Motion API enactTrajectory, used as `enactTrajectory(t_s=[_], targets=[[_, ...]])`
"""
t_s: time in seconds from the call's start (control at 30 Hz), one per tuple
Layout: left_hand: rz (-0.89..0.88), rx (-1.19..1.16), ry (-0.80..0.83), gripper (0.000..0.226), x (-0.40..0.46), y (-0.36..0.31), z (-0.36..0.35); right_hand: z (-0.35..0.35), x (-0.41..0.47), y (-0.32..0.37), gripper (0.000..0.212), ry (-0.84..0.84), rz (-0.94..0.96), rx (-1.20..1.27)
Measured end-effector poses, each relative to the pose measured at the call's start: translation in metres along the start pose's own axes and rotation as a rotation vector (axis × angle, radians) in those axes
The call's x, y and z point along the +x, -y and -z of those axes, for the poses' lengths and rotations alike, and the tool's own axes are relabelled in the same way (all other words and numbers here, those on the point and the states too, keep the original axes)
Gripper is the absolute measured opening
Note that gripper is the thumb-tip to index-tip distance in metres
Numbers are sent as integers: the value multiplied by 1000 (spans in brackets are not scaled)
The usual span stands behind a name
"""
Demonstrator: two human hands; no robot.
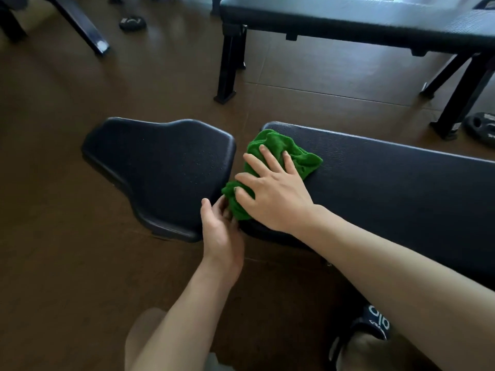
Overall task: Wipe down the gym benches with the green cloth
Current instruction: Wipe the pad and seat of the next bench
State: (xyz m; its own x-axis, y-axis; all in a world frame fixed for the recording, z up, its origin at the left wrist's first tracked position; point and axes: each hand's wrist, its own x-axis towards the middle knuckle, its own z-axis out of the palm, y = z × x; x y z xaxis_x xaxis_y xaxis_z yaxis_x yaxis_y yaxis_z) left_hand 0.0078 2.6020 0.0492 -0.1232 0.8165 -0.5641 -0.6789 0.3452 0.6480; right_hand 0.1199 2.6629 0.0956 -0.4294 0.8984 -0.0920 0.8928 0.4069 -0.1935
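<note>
A green cloth [278, 153] lies bunched on the near end of a long black bench pad [401, 188], draping into the gap beside the black seat pad [163, 167]. My right hand [273, 191] lies flat on the cloth with fingers spread, pressing it onto the pad. My left hand [219, 231] is at the gap between the two pads, its fingers curled round the cloth's hanging lower end.
A second black bench [348, 20] stands behind, its legs [230, 62] on the brown floor. Black weight plates lie at the far right [482, 127] and top left [132, 22]. My knee and a slippered foot [375, 325] are near the bottom edge.
</note>
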Motion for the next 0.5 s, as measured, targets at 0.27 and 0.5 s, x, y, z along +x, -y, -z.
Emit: enactTrajectory(t_s=[0.27, 0.5], targets=[[-61, 46, -67, 60, 2, -11, 19, -12, -48, -4, 39, -23, 390, -213], [-64, 167, -34, 54, -19, 13, -21, 4, 48, -21, 56, 2, 164, -127]])
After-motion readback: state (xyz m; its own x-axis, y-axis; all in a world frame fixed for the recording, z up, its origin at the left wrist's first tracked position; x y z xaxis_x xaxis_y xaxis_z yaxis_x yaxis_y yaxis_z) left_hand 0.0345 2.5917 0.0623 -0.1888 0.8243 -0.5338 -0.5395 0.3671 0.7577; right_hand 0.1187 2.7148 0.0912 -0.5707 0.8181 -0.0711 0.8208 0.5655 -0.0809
